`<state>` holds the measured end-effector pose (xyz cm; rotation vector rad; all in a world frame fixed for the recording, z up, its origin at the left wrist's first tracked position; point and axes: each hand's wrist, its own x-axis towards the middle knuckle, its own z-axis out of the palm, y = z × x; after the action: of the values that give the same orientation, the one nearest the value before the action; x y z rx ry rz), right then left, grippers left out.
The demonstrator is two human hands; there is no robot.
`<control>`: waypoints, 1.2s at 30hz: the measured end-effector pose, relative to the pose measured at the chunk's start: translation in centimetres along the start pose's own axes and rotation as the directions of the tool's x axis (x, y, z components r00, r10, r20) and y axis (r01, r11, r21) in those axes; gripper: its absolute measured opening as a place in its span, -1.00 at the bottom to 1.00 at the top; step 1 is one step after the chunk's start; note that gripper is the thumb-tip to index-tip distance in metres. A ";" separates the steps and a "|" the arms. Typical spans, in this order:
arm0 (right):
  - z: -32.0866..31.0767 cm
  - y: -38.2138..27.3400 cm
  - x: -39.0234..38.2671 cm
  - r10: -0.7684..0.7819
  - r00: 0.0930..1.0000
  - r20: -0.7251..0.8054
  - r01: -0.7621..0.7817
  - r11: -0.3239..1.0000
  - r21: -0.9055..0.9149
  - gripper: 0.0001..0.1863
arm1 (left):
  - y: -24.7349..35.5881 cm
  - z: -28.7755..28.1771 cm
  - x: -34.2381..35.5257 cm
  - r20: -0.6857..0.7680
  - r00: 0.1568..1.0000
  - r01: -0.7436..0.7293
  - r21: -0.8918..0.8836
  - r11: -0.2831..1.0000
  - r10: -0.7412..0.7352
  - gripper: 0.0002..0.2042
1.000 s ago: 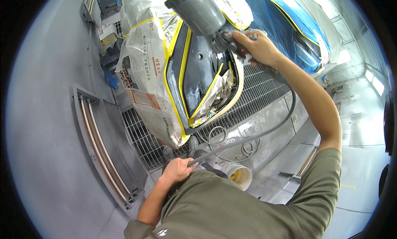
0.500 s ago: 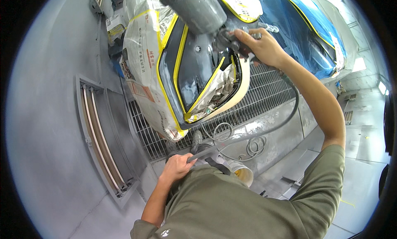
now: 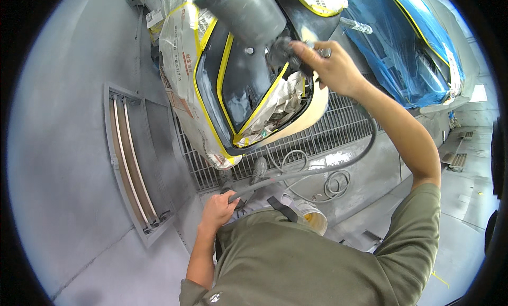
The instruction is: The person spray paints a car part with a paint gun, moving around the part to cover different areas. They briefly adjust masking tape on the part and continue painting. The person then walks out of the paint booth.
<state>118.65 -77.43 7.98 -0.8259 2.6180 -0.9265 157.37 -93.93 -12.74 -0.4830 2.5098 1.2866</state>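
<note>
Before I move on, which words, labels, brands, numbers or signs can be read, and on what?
Newspaper masking sheet: red and dark printed characters, wording not copied here.
Crumpled paper: print too small to read.
Olive shirt: small white mark, too small to make out.
Gray spray gun cup: no lettering visible.

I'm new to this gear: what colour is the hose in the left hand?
The hose is grey, shown best in the head view.

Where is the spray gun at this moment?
In the head view, the spray gun is at top centre, in the right hand, partly hiding the dark, yellow-taped panel.
</note>
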 end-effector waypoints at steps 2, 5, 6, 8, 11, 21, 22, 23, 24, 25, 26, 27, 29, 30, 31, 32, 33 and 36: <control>0.5 0.1 -1.4 0.033 0.990 0.137 -0.036 0.999 0.020 -0.15 | 0.2 0.6 -0.5 0.017 1.000 -0.017 0.029 0.999 0.017 -0.78; 0.5 0.2 -1.5 -0.005 0.993 0.122 0.009 1.000 -0.029 -0.14 | 0.2 1.6 -0.8 0.026 0.999 -0.047 0.045 0.998 0.045 -0.77; 0.3 0.3 -1.4 -0.015 0.998 0.053 0.015 1.000 -0.014 -0.14 | 0.1 1.7 -0.7 0.014 0.998 -0.063 0.054 0.997 0.063 -0.77; 0.3 0.7 -1.0 -0.034 0.995 -0.097 0.031 0.999 -0.035 -0.17 | -0.4 1.7 -0.8 -0.004 0.998 -0.070 0.052 0.996 0.070 -0.77; 1.1 1.9 -2.0 0.094 0.975 -0.204 -0.088 0.995 0.041 -0.19 | -1.5 1.0 -1.2 -0.015 0.999 -0.049 0.032 0.998 0.049 -0.75; 6.5 3.3 -7.9 0.234 0.938 -0.255 -0.196 0.967 0.165 -0.23 | -6.9 0.0 -5.2 0.048 0.999 -0.013 0.061 0.998 0.010 -0.75; 7.0 2.9 -8.4 0.227 0.939 -0.259 -0.183 0.966 0.181 -0.25 | -7.7 -0.2 -5.7 0.040 0.999 0.033 0.040 0.999 -0.035 -0.75; 7.7 2.4 -9.1 0.230 0.935 -0.271 -0.180 0.964 0.195 -0.27 | -8.4 -0.5 -6.2 0.037 0.999 0.037 0.045 0.998 -0.039 -0.75; 8.6 2.0 -9.8 0.254 0.938 -0.236 -0.211 0.959 0.190 -0.30 | -9.1 -0.8 -6.7 0.035 0.998 0.042 0.050 0.998 -0.044 -0.75; 9.5 1.6 -10.6 0.280 0.938 -0.206 -0.244 0.952 0.182 -0.32 | -9.7 -1.0 -7.1 0.033 0.998 0.046 0.057 0.997 -0.048 -0.75; 10.3 1.3 -11.5 0.236 0.960 -0.149 -0.203 0.957 0.207 -0.35 | -10.2 -1.1 -7.5 0.033 0.999 0.035 0.069 0.997 -0.038 -0.76; 11.6 1.0 -12.0 0.258 0.960 -0.105 -0.229 0.946 0.229 -0.35 | -10.6 -1.1 -7.7 0.038 0.999 0.025 0.071 0.997 -0.027 -0.76; 13.6 0.5 -12.9 0.210 0.974 -0.085 -0.194 0.968 0.160 -0.35 | -11.2 -1.1 -8.1 0.052 0.998 0.016 0.097 0.995 -0.021 -0.76; 14.1 0.2 -13.1 0.179 0.983 -0.043 -0.173 0.978 0.117 -0.35 | -11.4 -1.0 -8.3 0.046 0.999 0.002 0.099 0.995 -0.006 -0.76; 14.5 0.0 -13.3 0.119 0.992 -0.045 -0.113 0.986 0.119 -0.33 | -11.5 -1.0 -8.5 0.040 0.999 -0.012 0.101 0.995 0.008 -0.76; 14.6 -0.2 -13.1 0.131 0.990 -0.045 -0.126 0.986 0.111 -0.33 | -11.6 -0.9 -8.7 0.023 0.999 -0.038 0.101 0.994 0.036 -0.76; 14.5 -0.4 -12.9 0.156 0.987 -0.031 -0.151 0.982 0.114 -0.33 | -11.7 -0.8 -8.9 0.027 0.999 -0.026 0.099 0.995 0.024 -0.75; 13.1 -1.1 -11.6 0.281 0.955 -0.098 -0.262 0.950 0.172 -0.39 | -11.9 -0.7 -9.2 0.009 1.000 -0.012 0.087 0.996 0.011 -0.74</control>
<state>133.71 -77.89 -0.91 -0.3673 2.6280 -1.1145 170.59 -99.50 -17.37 -0.4425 2.5526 1.1753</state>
